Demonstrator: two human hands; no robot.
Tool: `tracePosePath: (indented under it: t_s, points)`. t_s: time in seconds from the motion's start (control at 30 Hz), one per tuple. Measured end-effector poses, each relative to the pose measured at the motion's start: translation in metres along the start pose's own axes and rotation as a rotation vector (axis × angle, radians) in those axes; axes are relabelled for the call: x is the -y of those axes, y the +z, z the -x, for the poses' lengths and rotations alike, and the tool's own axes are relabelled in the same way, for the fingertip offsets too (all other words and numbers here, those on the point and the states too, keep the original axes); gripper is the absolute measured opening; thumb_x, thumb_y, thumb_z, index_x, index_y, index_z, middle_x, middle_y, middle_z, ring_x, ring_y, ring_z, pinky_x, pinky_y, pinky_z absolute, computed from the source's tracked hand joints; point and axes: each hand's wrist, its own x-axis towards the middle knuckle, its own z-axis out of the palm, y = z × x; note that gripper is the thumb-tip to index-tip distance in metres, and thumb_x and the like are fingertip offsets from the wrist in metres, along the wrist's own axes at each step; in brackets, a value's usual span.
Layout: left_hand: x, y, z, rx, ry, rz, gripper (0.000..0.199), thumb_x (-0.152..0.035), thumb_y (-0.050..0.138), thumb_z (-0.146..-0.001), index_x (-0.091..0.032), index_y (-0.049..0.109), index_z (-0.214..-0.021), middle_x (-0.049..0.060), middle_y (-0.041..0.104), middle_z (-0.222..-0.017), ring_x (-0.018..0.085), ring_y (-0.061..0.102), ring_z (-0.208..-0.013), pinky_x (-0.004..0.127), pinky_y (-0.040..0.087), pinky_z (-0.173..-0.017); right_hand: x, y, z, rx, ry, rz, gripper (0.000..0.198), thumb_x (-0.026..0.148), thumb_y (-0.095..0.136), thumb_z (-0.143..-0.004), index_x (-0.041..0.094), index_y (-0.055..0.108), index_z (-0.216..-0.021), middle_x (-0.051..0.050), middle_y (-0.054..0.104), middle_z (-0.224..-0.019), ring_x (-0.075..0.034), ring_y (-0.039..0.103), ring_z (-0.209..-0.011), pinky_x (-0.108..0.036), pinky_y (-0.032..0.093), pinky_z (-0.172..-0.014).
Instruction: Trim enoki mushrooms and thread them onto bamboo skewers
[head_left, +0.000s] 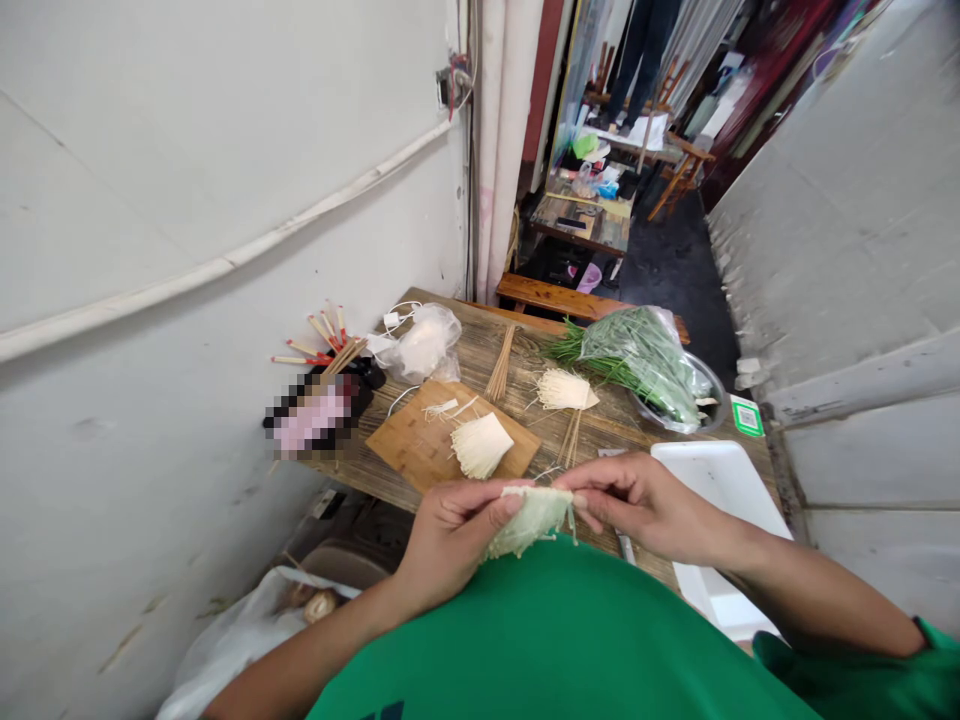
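Close to my body, a fanned bunch of enoki mushrooms [531, 522] hangs between my two hands, its caps pointing down. My left hand [465, 520] pinches the left end of its upper edge between thumb and fingers. At the right end, my right hand [637, 505] is closed on the same bunch. Another piece of enoki [482, 446] lies on the wooden cutting board [409, 440], with loose strands beside it. Further back, an enoki fan [564, 389] rests on the table by thin wooden skewers [571, 437].
More skewers [500, 365] lie behind the board. Green chives [637, 350] under plastic fill a metal bowl [718, 400] at the back right. A white tray [709, 465] stands right of my hands, and a plastic bag [426, 340] sits near the wall. A knife [625, 547] is partly hidden.
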Motion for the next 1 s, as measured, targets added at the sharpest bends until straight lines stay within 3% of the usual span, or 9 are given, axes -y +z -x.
tracePosePath:
  t_s: [0.5,0.73,0.87,1.0]
  points:
    - [-0.002,0.003,-0.002,0.073,-0.031,-0.021,0.023,-0.028,0.063,-0.074,-0.017,0.073,-0.092,0.005,0.073,-0.072,0.015,0.061,-0.059,0.021,0.045,-0.054,0.001,0.003,-0.003,-0.006,0.004,0.050,0.025,0.036,0.043,-0.090,0.012,0.051,-0.089,0.000,0.053,-0.063,-0.009,0.047,-0.057,-0.021,0.035,-0.053]
    - [-0.009,0.002,-0.004,0.080,-0.010,-0.064,0.024,-0.029,0.062,-0.076,-0.015,0.073,-0.091,0.007,0.073,-0.077,0.016,0.062,-0.061,0.022,0.046,-0.056,0.005,0.002,0.000,0.007,-0.052,0.077,0.015,0.027,0.042,-0.090,0.014,0.045,-0.096,-0.002,0.056,-0.072,-0.011,0.051,-0.065,-0.022,0.039,-0.057]
    - [-0.008,0.001,-0.003,0.053,0.028,-0.079,0.021,-0.028,0.062,-0.076,-0.015,0.074,-0.086,0.006,0.073,-0.073,0.015,0.061,-0.059,0.021,0.045,-0.055,0.007,-0.003,0.005,-0.009,-0.073,0.211,0.015,0.023,0.042,-0.089,0.016,0.044,-0.102,-0.005,0.060,-0.081,-0.011,0.054,-0.068,-0.021,0.041,-0.057]
    - [-0.007,-0.001,-0.001,0.017,0.039,-0.071,0.020,-0.028,0.062,-0.076,-0.016,0.074,-0.086,0.006,0.073,-0.073,0.016,0.062,-0.061,0.021,0.046,-0.056,0.005,-0.010,0.014,-0.043,-0.154,0.495,0.016,0.021,0.046,-0.088,0.018,0.057,-0.100,-0.006,0.064,-0.086,-0.012,0.057,-0.071,-0.022,0.042,-0.060]
